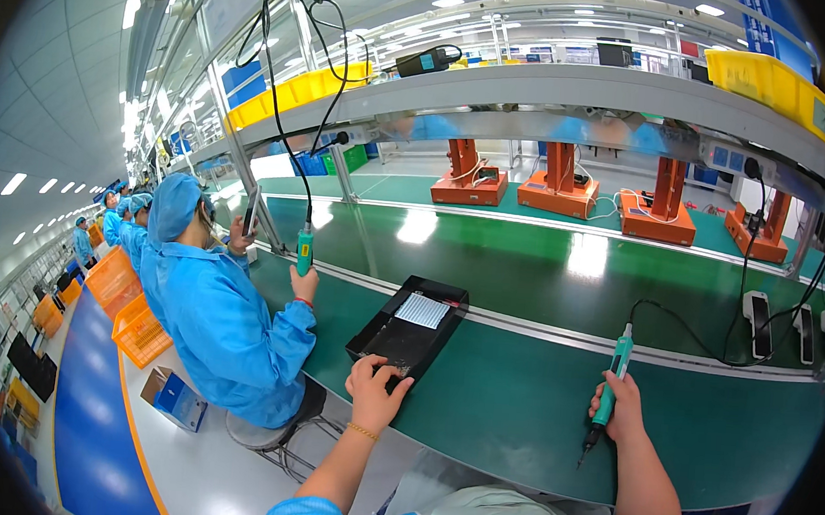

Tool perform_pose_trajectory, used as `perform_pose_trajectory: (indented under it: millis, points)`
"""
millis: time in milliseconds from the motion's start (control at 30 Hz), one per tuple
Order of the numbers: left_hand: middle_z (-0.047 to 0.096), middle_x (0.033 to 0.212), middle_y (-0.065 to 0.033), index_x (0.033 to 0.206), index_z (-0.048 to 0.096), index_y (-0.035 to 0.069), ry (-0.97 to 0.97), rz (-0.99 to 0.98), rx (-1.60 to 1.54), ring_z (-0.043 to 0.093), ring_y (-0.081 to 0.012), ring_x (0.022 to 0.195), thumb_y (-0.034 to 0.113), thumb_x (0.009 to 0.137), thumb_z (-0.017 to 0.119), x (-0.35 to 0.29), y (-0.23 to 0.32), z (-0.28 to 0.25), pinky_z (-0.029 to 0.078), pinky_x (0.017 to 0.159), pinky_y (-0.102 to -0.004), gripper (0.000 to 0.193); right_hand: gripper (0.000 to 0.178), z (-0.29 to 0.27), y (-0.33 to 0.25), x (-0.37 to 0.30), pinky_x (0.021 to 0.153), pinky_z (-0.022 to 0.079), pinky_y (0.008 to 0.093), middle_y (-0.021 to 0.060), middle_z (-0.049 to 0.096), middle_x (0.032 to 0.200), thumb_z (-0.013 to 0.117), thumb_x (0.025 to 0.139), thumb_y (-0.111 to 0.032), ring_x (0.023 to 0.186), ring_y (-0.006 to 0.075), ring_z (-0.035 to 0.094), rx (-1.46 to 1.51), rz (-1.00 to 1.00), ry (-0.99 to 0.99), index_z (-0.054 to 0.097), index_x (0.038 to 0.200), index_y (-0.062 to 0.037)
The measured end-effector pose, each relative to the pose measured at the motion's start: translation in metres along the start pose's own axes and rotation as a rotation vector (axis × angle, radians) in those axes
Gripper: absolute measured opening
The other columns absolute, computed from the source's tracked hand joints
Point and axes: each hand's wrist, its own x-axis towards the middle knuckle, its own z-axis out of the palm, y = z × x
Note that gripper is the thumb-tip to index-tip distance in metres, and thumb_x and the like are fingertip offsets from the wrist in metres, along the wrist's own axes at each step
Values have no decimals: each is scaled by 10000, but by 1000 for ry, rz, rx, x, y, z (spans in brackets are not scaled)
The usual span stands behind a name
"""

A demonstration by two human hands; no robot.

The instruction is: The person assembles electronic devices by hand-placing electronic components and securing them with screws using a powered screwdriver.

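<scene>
My right hand (621, 406) is wrapped around a green electric screwdriver (621, 355), whose dark bit points down toward the near edge of the green workbench (508, 398). A black cable runs off its top end. At the near end of a black open tray (391, 325), my left hand (376, 389) bends its fingers over the rim; whatever lies at the fingertips is too small to make out. Inside the tray, a white sheet with rows of small marks (423, 310) lies toward the far end, and tiny loose pieces (399, 368) show near my fingers.
On my left a co-worker in blue (221, 325) sits holding another green electric screwdriver (305, 250) and a dark handheld object. Orange-red stands (559, 193) line up beyond the green conveyor strip (498, 259). Overhead runs a shelf (558, 91) with yellow bins (773, 89). White handheld devices (757, 323) lie far right.
</scene>
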Motion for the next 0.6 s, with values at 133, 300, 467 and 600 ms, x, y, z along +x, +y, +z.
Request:
perform_pose_trajectory:
  millis: [133, 300, 467, 600]
  points:
    - [563, 1129, -82, 919, 679, 106, 43, 4, 4, 502, -284, 1120, 232, 730, 765, 17, 17, -11, 364, 919, -436, 243, 233, 0, 0, -1, 440, 475, 346, 75, 527, 728, 578, 922, -220, 520, 183, 550, 0, -2, 1, 410, 993, -75]
    - [620, 1059, -132, 1003, 676, 70, -144, 117, -30, 582, -310, 1030, 234, 771, 723, 86, 4, 0, 445, 892, -428, 288, 237, -2, -2, 0, 443, 480, 348, 75, 526, 725, 577, 921, -216, 521, 183, 552, 0, -1, 1, 401, 998, -77]
    - [648, 1088, -181, 1084, 662, 9, -545, -77, 108, 605, -327, 1033, 388, 805, 679, 148, -58, 67, 477, 903, -413, 471, 242, 4, 0, 4, 444, 482, 354, 79, 526, 726, 581, 917, -215, 522, 188, 554, -5, 22, -25, 402, 1003, -75]
    - [612, 1216, -135, 1154, 646, 38, -744, -332, 449, 549, -322, 1152, 517, 807, 673, 164, -36, 102, 469, 942, -421, 593, 248, 1, 1, 3, 445, 484, 358, 82, 528, 730, 583, 915, -213, 523, 192, 556, -18, 15, -5, 401, 1010, -74]
